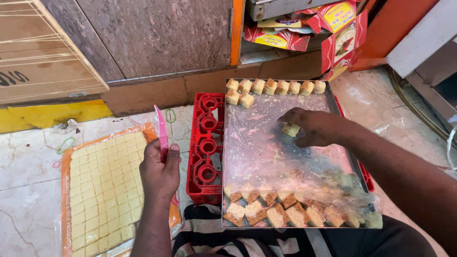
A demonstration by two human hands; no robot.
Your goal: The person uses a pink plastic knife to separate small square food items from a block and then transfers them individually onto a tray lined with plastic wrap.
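- Head view: our right hand [316, 127] pinches one small pale-yellow square sweet piece [290, 129] between thumb and fingertips, just above the plastic-lined steel tray [281, 152].
- Right grip is closed on that piece; it sits at the fingertips, not in the palm, with the knuckles over it.
- Our left hand [159, 171] is closed round a thin pink plastic knife [162, 133], blade pointing up and away, over the right edge of the slab.
- To do this step well, we judge: keep the pinch light so the soft cube does not crumble, and lower it flat beside the far row.
- Far row of tan-topped sweet cubes [273, 87] lines the tray's back edge, well apart from the held piece; near row of cubes [285, 212] lies along the front edge.
- Middle of the tray is bare film between the two rows, and the held piece is over it, nearer the far row.
- Red plastic crate [204, 143] sits under the tray's left side.
- Scored pale-yellow sweet slab on orange wrapper [107, 190] lies on the floor to the left, just beside our left hand.
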